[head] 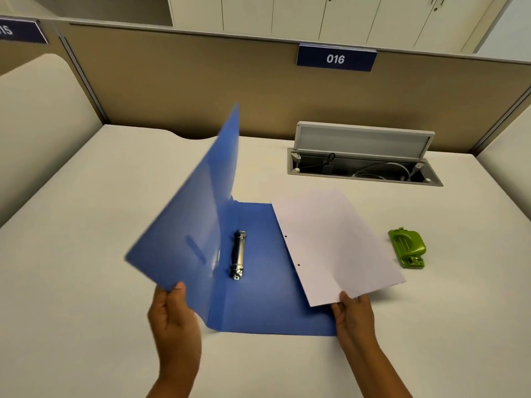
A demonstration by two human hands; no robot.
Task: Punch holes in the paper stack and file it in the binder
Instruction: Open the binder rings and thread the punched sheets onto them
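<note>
**Binder held open, punched paper stack lifted beside it**

The blue binder point(258, 305) lies on the white desk point(86, 254) with its back cover flat and its front cover raised and tilted to the left; the raised cover is blurred. The left hand point(172, 317) grips the near lower corner of that cover, thumb on the inner face and the other fingers curled behind it. The metal ring mechanism point(238, 254) sits along the spine fold, exposed; whether its rings are parted or closed cannot be told.

The right hand point(355, 317) pinches the near edge of the paper stack point(336, 248), thumb on top and fingers beneath; the stack is tilted, its left part over the right part of the binder's back cover and its right part out over the desk. 2 punched holes show along the stack's left edge.

The green hole punch point(407, 248) stands on the desk to the right of the paper, apart from it. Behind, an open cable tray point(365, 168) is sunk into the desk with its lid propped up and white cables inside; on the partition above hangs a dark blue label point(336, 58) reading 016.
</note>
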